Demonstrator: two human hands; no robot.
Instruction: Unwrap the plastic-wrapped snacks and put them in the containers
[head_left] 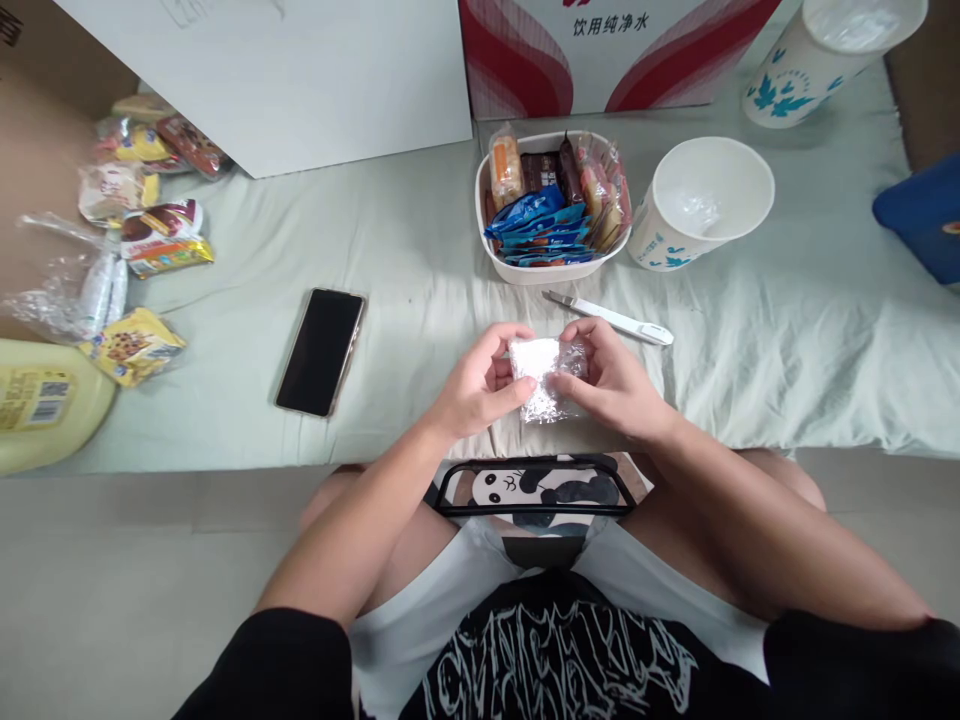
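My left hand (480, 385) and my right hand (611, 378) meet at the middle of the view, both closed on a small white snack in a clear crinkled wrapper (544, 375). Fingers and thumbs pinch the wrapper at its two sides, over the near edge of the pale green sheet (420, 230). A white utility knife (611, 318) lies just beyond my right hand. Behind it stands a white bowl (551, 268) packed with wrapped snacks.
A black phone (321, 350) lies face up left of my hands. Several loose snack packs (142, 235) and a yellow bottle (45, 400) sit at the far left. Two white paper buckets (701, 205) and boxes stand at the back. A panda bag (536, 490) rests on my lap.
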